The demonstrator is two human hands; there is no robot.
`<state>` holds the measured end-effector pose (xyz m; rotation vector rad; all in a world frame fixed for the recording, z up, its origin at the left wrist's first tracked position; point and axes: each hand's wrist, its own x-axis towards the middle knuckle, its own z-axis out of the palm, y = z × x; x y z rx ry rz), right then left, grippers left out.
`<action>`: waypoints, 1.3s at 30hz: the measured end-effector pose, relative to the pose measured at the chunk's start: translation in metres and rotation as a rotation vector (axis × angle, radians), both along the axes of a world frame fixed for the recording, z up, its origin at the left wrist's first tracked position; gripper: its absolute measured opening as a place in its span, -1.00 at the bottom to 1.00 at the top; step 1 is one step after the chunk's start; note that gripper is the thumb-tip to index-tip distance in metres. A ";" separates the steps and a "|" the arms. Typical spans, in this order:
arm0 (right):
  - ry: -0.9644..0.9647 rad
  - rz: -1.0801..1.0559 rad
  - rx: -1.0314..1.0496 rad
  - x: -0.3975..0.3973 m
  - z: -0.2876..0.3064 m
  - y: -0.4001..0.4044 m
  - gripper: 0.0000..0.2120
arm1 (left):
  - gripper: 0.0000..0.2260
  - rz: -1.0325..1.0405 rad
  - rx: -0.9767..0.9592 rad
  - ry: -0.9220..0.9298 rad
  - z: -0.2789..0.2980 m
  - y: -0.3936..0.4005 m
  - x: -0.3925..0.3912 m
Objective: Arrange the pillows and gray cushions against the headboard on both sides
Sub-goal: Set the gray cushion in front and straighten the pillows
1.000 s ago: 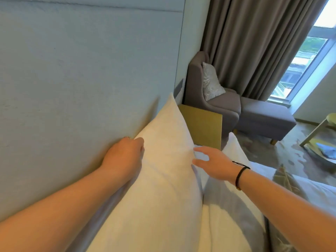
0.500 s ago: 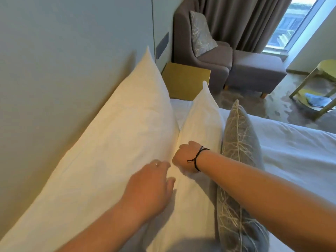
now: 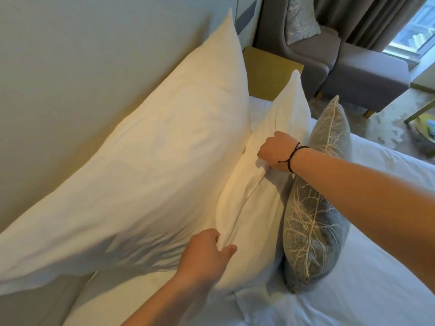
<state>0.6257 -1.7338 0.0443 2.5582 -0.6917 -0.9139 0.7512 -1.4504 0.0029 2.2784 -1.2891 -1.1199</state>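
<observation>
A large white pillow leans against the pale headboard. In front of it stands a smaller white pillow. My left hand grips this smaller pillow's top edge near me, fingers curled into the fabric. My right hand, with a black cord at the wrist, grips the same top edge farther along. A gray cushion with a pale branch pattern stands upright against the smaller pillow's front, under my right forearm.
White bedding covers the mattress to the right. A yellow nightstand stands beyond the pillows. A gray armchair holding a patterned cushion, with a footstool, stands by the curtains. A yellow-legged table is at the far right.
Both hands left the large pillow and came down to the smaller one in front. They now clutch its top edge, hands farther apart, left hand nearer me. My view tilted down.
</observation>
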 end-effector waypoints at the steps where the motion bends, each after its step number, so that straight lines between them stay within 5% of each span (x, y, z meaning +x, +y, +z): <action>1: -0.020 -0.017 -0.017 -0.001 0.001 0.003 -0.82 | -0.66 0.014 -0.020 0.016 0.003 0.005 0.000; 11: -0.330 -0.122 -0.074 -0.011 0.040 0.031 -0.91 | -0.55 -0.061 -0.425 -0.008 0.065 0.038 0.012; 17: -0.576 -0.409 0.034 0.018 0.029 0.080 -0.83 | -0.57 -0.095 -0.219 -0.146 0.043 0.055 0.049; 22: -0.939 -0.820 0.294 0.033 0.010 0.143 -0.40 | -0.70 0.183 -0.252 0.107 0.026 0.075 0.059; 27: -1.229 -1.080 0.508 0.033 -0.025 0.230 -0.31 | -0.67 0.126 -0.129 0.251 0.020 0.105 0.065; 32: -1.139 -0.926 0.519 0.029 -0.044 0.267 -0.44 | -0.66 0.126 -0.181 0.074 0.016 0.123 0.087; 39: -0.866 -0.653 0.520 0.005 -0.003 0.237 -0.55 | -0.80 -0.219 0.027 -0.383 0.024 0.097 0.075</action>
